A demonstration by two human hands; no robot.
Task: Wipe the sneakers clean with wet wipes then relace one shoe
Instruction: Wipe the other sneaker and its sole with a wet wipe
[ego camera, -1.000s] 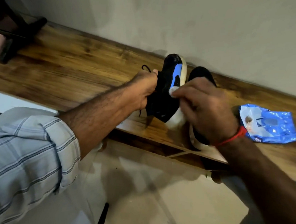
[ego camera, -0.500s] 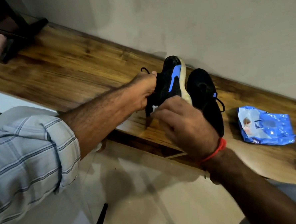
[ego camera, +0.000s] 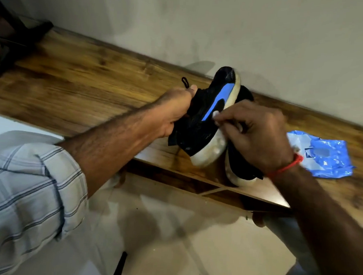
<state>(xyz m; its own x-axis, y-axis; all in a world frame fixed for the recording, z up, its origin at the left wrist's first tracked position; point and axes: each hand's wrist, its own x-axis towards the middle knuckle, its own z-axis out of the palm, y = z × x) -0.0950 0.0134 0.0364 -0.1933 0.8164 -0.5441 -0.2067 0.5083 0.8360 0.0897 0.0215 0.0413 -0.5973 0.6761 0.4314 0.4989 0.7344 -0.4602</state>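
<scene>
the right hand (ego camera: 255, 137) has slid back up the lifted sneaker (ego camera: 207, 122), fingers pinching the wet wipe (ego camera: 216, 114) against its white sole edge; the left hand (ego camera: 173, 113) grips the collar above the bench (ego camera: 83, 89), so wiping goes on, relacing not yet begun.

Single head view, looking forward and down (close), over wooden shelf (ego camera: 77, 92)

Left hand (ego camera: 173, 113) gripping black-and-blue sneaker (ego camera: 205, 119) (tilted on its side), right hand (ego camera: 255, 133) pressing white wipe (ego camera: 216, 114) against it, wooden shelf (ego camera: 77, 88)
</scene>
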